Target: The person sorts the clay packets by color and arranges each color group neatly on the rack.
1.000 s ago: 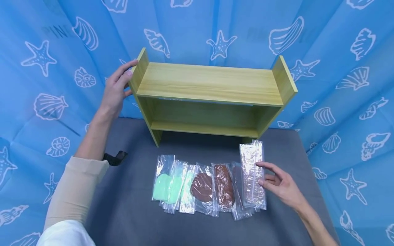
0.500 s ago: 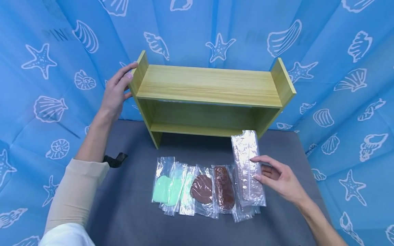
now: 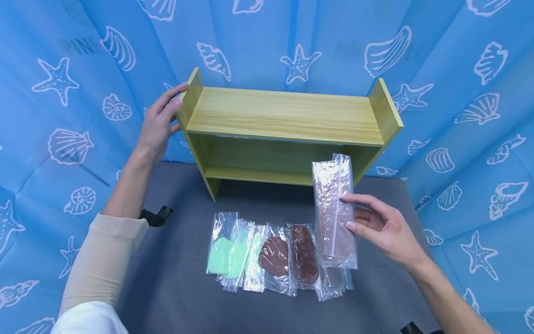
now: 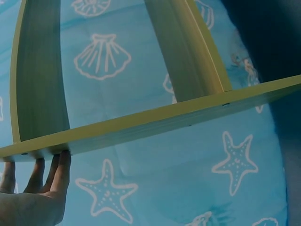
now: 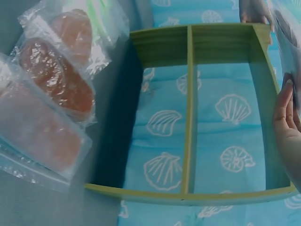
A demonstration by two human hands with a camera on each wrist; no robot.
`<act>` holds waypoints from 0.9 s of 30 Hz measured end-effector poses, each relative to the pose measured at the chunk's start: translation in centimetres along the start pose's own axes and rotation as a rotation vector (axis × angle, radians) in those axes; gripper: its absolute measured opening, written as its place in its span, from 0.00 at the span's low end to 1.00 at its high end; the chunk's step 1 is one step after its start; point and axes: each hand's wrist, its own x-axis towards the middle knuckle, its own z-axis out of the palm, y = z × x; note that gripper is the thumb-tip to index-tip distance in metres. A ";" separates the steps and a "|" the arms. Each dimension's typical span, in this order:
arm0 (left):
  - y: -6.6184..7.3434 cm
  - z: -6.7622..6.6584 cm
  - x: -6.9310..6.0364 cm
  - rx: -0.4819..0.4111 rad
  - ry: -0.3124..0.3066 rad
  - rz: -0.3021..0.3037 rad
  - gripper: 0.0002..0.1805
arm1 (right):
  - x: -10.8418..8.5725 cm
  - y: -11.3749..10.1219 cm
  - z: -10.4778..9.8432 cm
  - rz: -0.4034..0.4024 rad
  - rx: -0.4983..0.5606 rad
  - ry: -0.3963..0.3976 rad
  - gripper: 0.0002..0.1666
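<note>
Blue curtain (image 3: 258, 51), printed with white shells and starfish, hangs behind a dark grey tabletop (image 3: 179, 264), where I can see two hands at work. By the curtain stands a pale wooden shelf (image 3: 288, 113); the left hand (image 3: 158, 118) is at its left side panel, fingers extended and pressed to the outer face rather than wrapped round it, as far as I can see. The right hand (image 3: 385, 229) pinches a shiny clear packet (image 3: 329, 190) by its right edge, in front of the shelf's lower right end; I can't tell whether those two touch. Nearer the person lie green packets (image 3: 221, 255), a bagged brown disc (image 3: 273, 257), a long brown packet (image 3: 304, 255) and, partly hidden by the held packet, more clear bags (image 3: 329, 293). To handle it well, I'd pinch firmly but without squashing the soft-looking contents, since slick plastic held by one edge could sag or twist. Lift it clear of the bags below so that nothing drags along, and press the panel lightly, enough to steady the shelf without shoving it sideways.
</note>
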 end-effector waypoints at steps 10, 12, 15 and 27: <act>-0.1 -0.2 0.1 0.000 0.006 -0.005 0.23 | 2.3 -1.7 0.1 0.033 0.024 0.013 0.37; -0.2 -0.1 0.1 -0.003 0.004 -0.004 0.23 | 2.7 -2.1 0.1 0.052 -0.012 0.020 0.37; -0.2 0.0 0.3 -0.001 -0.003 0.001 0.24 | 3.6 -2.8 0.2 0.075 -0.064 0.030 0.36; -0.1 0.0 0.2 0.007 -0.015 0.013 0.24 | 7.5 -4.8 1.1 0.092 -0.133 0.026 0.35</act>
